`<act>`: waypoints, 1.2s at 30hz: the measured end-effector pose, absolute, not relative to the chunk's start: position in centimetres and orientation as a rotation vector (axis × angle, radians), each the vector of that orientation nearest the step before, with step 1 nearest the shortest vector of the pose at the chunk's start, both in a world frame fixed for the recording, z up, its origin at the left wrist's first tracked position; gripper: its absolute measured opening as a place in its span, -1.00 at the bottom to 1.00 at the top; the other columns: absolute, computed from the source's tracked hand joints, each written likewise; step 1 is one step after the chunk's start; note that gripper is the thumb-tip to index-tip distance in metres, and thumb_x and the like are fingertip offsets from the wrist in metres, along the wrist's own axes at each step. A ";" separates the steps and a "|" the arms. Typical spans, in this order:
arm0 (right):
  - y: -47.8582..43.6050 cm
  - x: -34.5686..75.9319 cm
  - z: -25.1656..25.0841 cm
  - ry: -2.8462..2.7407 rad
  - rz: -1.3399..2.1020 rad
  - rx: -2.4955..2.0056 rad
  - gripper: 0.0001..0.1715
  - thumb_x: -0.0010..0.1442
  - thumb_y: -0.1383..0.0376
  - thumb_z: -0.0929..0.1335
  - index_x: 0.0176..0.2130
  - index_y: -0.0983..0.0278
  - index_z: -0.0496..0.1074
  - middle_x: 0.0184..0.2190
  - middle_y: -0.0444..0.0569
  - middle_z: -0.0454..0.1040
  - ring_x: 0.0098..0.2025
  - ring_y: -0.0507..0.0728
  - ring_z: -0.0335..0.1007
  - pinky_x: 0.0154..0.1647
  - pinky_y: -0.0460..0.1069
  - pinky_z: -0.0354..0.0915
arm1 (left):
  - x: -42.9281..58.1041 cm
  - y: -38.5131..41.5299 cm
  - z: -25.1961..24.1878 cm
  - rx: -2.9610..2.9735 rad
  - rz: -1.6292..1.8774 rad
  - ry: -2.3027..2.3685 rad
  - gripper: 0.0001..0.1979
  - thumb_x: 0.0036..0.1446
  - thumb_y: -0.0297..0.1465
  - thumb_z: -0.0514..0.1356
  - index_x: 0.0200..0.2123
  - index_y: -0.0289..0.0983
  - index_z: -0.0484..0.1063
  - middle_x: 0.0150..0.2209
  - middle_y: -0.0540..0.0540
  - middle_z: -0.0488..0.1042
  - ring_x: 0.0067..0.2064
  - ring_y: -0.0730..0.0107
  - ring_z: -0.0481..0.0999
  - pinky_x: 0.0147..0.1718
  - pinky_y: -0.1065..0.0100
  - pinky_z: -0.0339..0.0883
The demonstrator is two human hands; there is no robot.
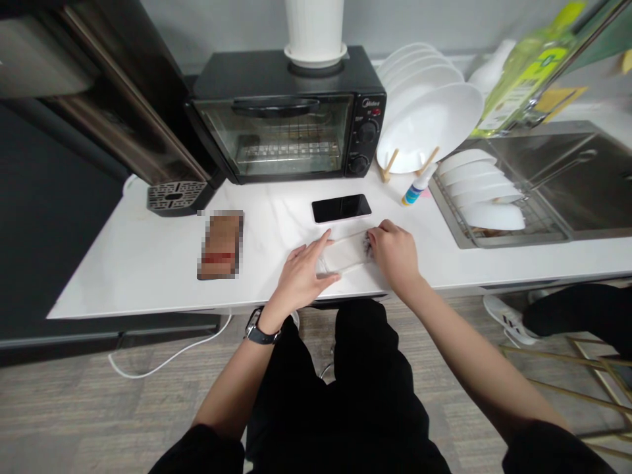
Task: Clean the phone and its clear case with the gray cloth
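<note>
A clear phone case (pixel 348 252) lies flat on the white counter between my hands. My left hand (pixel 302 271) holds its left end, thumb on the near edge and fingers on the far edge. At the case's right end, my right hand (pixel 396 255) is closed on a small greyish crumpled wad (pixel 367 243), which looks like cloth or tissue and is mostly hidden by the fingers. Just behind the case is a phone (pixel 342 208) with its dark screen up. A small spray bottle (pixel 419 185) with a blue and yellow label stands to the right.
A toaster oven (pixel 286 118) stands at the back, with a white pot (pixel 316 29) on top. White plates (pixel 429 112) stand in a rack beside the sink (pixel 582 197). Bowls (pixel 481 184) rest on its drainer. A blurred brown item (pixel 220 245) lies left. Another person's shoe (pixel 511 320) shows at right.
</note>
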State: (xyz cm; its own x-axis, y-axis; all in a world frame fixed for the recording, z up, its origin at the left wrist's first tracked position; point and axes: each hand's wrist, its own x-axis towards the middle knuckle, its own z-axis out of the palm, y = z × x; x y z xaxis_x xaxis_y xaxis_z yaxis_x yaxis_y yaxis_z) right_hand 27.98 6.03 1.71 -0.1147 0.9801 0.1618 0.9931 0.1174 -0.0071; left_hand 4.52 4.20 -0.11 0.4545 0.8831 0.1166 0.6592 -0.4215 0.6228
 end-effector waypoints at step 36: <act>5.3 25.7 2.2 -2.313 -0.116 -2.008 -0.70 0.37 0.50 0.26 -0.15 0.43 0.60 -0.10 0.27 0.55 -0.14 0.27 0.46 -0.27 0.07 0.24 | 4.7 4.3 -0.1 2.175 0.576 1.298 0.00 0.23 -0.29 0.39 0.56 0.04 -0.12 0.42 -0.10 0.38 0.42 0.06 0.38 0.43 -0.08 0.09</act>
State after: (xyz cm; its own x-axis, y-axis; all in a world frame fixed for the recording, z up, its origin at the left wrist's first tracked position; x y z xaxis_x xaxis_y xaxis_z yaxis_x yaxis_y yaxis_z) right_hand 25.73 5.32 2.16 -0.1403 0.9843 0.1071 0.9901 0.1403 0.0074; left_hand 4.66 4.31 -0.05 0.4451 0.8913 0.0861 0.6616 -0.3922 0.6391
